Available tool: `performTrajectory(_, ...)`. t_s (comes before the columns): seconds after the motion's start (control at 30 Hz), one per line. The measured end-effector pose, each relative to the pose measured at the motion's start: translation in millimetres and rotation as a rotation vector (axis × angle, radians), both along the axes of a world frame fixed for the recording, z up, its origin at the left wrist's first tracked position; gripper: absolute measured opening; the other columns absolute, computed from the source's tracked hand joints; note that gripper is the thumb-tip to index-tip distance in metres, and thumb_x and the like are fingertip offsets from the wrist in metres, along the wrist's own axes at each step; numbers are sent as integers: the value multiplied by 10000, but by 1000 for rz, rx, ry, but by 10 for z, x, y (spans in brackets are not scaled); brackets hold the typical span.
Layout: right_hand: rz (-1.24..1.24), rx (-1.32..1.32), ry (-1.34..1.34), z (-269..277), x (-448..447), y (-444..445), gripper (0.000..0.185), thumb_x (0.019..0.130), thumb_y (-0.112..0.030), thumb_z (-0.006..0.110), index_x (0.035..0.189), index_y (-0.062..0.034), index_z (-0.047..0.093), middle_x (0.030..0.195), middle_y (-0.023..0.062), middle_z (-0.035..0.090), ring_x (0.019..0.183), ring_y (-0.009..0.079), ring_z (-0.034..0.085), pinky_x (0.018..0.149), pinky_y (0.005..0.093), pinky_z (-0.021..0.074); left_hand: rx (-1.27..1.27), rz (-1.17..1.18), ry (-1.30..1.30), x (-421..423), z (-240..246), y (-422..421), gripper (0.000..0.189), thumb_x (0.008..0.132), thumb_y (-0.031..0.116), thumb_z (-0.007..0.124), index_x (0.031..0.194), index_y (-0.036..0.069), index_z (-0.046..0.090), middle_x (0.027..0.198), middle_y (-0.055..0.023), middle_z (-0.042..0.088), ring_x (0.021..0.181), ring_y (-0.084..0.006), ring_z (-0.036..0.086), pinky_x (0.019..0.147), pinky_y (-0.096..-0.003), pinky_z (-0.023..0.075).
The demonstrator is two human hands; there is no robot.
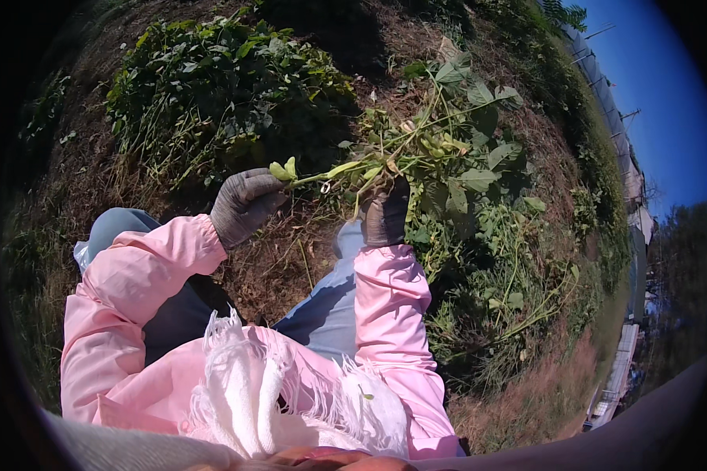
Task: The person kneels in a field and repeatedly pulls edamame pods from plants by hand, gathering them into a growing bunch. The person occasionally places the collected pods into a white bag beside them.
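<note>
Both of my hands wear grey-brown work gloves. My left hand (pixel 247 205) has its thumb and fingers pinched at the tip of a stem, beside plump green bean pods (pixel 283 170). My right hand (pixel 385 213) grips the stems of a leafy bean plant (pixel 430 136), which looks like soybean, and holds it up in front of me. Green and yellowing pods hang along its stems, and broad leaves (pixel 478 179) spread to the right. The foliage partly hides my right fingers.
A dense mound of leafy plants (pixel 224 88) lies ahead on the left. More pulled stems and leaves (pixel 501 294) are heaped at my right. Dry soil (pixel 265 277) shows between my bent knees. A white fringed towel (pixel 253 388) hangs over my chest. A grassy bank (pixel 589 147) borders the right.
</note>
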State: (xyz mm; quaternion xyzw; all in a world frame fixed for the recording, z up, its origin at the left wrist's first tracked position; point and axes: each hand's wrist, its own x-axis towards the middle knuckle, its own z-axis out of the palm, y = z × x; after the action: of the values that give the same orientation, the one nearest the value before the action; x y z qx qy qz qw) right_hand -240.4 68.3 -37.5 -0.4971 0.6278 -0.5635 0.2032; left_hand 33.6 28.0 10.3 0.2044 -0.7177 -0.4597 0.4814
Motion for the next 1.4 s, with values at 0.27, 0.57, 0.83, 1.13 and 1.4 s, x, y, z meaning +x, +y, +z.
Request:
performTrajectory(0.27,230,-178,-521,259,127,-25,323,910,-183,548,1171,6,530,998,97,614,847,197,616,759,328,524,138,-88,-156,-9,-170,-67,235,886,-9,593,1116,38,608,942,-13,583,810,-90,531,703,-233,450)
performTrajectory(0.57,201,-79,-585,528,272,0,134,848,-141,643,831,-8,630,763,48,649,665,146,605,635,279,519,975,-441,110,-29,-163,-53,449,899,337,646,1226,51,533,938,-7,634,828,-85,591,729,-244,491)
performTrajectory(0.83,341,-201,-945,442,309,-28,384,872,-130,656,1218,-22,531,1094,86,623,922,178,628,765,281,547,960,-443,74,-55,-181,-105,362,866,182,686,1184,45,577,948,19,633,813,-53,575,705,-218,471)
performTrajectory(1.13,396,-194,-929,297,249,-110,340,903,-144,625,1199,6,550,1146,139,623,1014,226,626,888,325,522,819,-383,-97,-50,-102,-13,219,834,98,713,1021,0,656,886,-11,674,818,-62,609,749,-231,507)
performTrajectory(1.4,465,-168,-869,220,123,-64,422,939,-208,558,1317,-58,446,1229,137,579,1058,238,598,741,414,594,664,-392,-99,-12,-13,52,170,847,91,696,989,2,663,853,-19,678,768,-66,611,695,-237,512)
